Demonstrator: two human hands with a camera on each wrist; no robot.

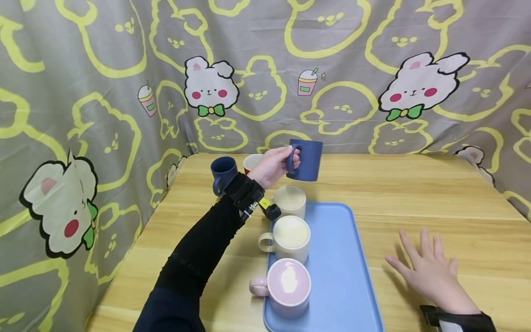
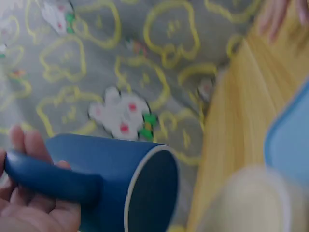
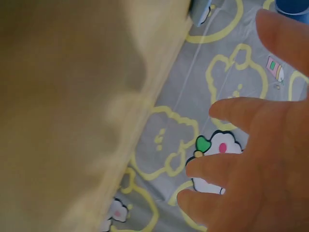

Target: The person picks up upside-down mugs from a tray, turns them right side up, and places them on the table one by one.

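A dark blue mug (image 1: 308, 160) is held up above the table by my left hand (image 1: 269, 167), whose fingers wrap its handle. In the left wrist view the mug (image 2: 111, 169) shows its pale rim. Below it, a cream mug (image 1: 290, 202) stands at the far end of a blue tray (image 1: 338, 258). A second cream mug (image 1: 291, 240) and a pink mug (image 1: 289, 288) line up nearer along the tray's left side, handles pointing left. My right hand (image 1: 433, 276) hovers over the table right of the tray, fingers spread, holding nothing.
Another dark blue mug (image 1: 224, 170) stands at the back left of the wooden table (image 1: 435, 193). Beside it is a red and white cup (image 1: 252, 161), partly hidden by my left hand. A patterned curtain (image 1: 265, 37) hangs behind the table and along its sides.
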